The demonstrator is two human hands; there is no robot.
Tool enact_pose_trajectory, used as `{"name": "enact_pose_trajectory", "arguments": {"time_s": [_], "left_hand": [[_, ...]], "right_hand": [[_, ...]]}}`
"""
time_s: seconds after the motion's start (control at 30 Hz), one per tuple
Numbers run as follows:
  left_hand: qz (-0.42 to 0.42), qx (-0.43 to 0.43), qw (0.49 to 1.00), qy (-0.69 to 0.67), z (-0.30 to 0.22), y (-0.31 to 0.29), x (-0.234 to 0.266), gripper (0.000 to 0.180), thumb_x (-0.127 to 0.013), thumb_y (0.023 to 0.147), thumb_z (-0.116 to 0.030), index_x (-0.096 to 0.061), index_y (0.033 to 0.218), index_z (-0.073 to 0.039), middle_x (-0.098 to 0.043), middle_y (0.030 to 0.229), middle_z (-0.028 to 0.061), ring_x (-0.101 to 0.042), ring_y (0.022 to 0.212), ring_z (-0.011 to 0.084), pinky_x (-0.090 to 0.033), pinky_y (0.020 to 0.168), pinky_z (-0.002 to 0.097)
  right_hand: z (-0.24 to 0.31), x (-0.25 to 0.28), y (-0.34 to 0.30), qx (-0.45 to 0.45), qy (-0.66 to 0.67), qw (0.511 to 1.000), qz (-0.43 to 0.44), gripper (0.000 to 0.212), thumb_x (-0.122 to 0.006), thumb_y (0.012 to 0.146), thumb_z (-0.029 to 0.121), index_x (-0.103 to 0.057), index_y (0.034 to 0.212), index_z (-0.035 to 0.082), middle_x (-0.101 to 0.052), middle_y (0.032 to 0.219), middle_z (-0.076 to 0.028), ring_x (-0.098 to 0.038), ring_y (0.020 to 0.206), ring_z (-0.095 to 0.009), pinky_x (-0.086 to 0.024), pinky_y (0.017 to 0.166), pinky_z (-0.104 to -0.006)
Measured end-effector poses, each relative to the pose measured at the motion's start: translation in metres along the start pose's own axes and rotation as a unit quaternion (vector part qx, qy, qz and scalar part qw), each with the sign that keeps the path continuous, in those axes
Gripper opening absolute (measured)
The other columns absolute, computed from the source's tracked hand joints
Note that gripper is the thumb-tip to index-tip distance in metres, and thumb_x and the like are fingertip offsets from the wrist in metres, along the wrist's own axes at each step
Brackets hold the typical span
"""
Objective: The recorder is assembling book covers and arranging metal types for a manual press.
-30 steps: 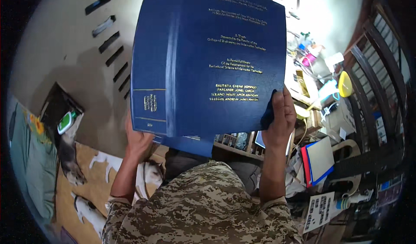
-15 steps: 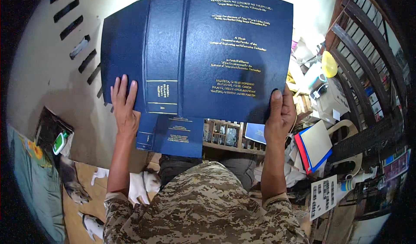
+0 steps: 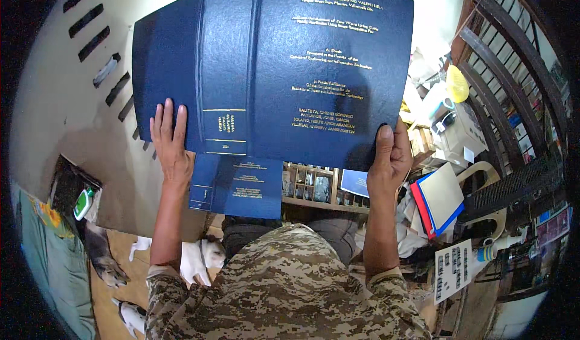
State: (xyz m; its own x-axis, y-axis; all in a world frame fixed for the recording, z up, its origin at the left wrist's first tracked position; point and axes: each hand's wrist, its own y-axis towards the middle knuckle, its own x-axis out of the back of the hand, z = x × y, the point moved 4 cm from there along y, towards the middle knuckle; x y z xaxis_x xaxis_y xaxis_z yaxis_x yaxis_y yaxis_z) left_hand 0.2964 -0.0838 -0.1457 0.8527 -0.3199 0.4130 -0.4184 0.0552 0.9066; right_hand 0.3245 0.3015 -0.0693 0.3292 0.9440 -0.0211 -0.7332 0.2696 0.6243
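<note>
Seemingly held up for viewing: blue book cover [image 3: 275,68], spread between right hand [image 3: 391,154], pinching its lower right edge, and left hand [image 3: 173,150], straight-fingered, clasping lower left. Turning likely needs both grips.

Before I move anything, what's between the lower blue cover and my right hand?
In the head view, going right from the lower blue cover: a divided wooden tray, then a flat blue item nearer the right hand.
</note>
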Motion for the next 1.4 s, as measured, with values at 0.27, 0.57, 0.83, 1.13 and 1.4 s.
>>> {"name": "enact_pose_trajectory", "arguments": {"time_s": [0.27, 0.57, 0.83, 1.13, 1.4], "left_hand": [[0.003, -0.009, 1.000, 0.008, 0.001, 0.004, 0.000, 0.079, -0.069, 0.081, -0.005, -0.047, 0.156, -0.021, -0.038, 0.166, 0.0081, -0.034, 0.152, 0.0349, -0.025, 0.125, 0.0544], [0.098, -0.046, 0.992, 0.057, -0.008, 0.044, 0.033, 0.058, -0.065, 0.089, -0.012, -0.060, 0.146, -0.021, -0.056, 0.153, 0.0036, -0.050, 0.142, 0.0307, -0.036, 0.120, 0.0481], [0.208, -0.095, 0.969, 0.098, 0.000, 0.096, 0.027, 0.043, -0.056, 0.096, -0.020, -0.066, 0.138, -0.019, -0.068, 0.137, 0.0058, -0.062, 0.128, 0.0307, -0.045, 0.111, 0.0444], [0.148, -0.059, 0.987, 0.015, 0.006, 0.119, -0.008, 0.039, -0.069, 0.086, -0.010, -0.069, 0.125, -0.012, -0.072, 0.113, 0.0073, -0.066, 0.100, 0.0294, -0.050, 0.090, 0.0404], [0.022, 0.214, 0.963, -0.159, -0.036, 0.071, -0.039, 0.011, -0.076, 0.086, -0.009, -0.069, 0.093, -0.005, -0.059, 0.066, 0.0024, -0.047, 0.055, 0.0165, -0.042, 0.054, 0.0314]], "right_hand": [[-0.006, 0.002, 0.001, -0.005, 0.002, 1.000, -0.004, 0.041, -0.055, 0.109, 0.023, -0.056, 0.142, -0.002, -0.071, 0.110, -0.006, -0.057, 0.084, -0.007, -0.043, 0.073, -0.0194], [-0.028, 0.005, 0.014, -0.135, 0.058, 0.989, 0.023, 0.048, -0.060, 0.107, 0.027, -0.054, 0.144, -0.003, -0.068, 0.120, -0.009, -0.061, 0.096, -0.012, -0.048, 0.085, -0.0232], [-0.008, 0.003, 0.001, 0.130, -0.389, 0.900, 0.149, 0.043, -0.065, 0.099, 0.012, -0.057, 0.141, 0.005, -0.063, 0.135, -0.014, -0.067, 0.105, -0.026, -0.054, 0.090, -0.0359], [-0.020, -0.001, 0.036, 0.274, -0.471, 0.819, 0.179, 0.044, -0.067, 0.090, 0.002, -0.062, 0.133, 0.009, -0.069, 0.126, -0.010, -0.070, 0.102, -0.029, -0.055, 0.088, -0.0398], [0.005, -0.006, 0.088, 0.187, -0.428, 0.858, 0.213, 0.026, -0.059, 0.102, 0.012, -0.063, 0.127, 0.010, -0.074, 0.108, -0.008, -0.070, 0.084, -0.023, -0.055, 0.073, -0.0373]]}}
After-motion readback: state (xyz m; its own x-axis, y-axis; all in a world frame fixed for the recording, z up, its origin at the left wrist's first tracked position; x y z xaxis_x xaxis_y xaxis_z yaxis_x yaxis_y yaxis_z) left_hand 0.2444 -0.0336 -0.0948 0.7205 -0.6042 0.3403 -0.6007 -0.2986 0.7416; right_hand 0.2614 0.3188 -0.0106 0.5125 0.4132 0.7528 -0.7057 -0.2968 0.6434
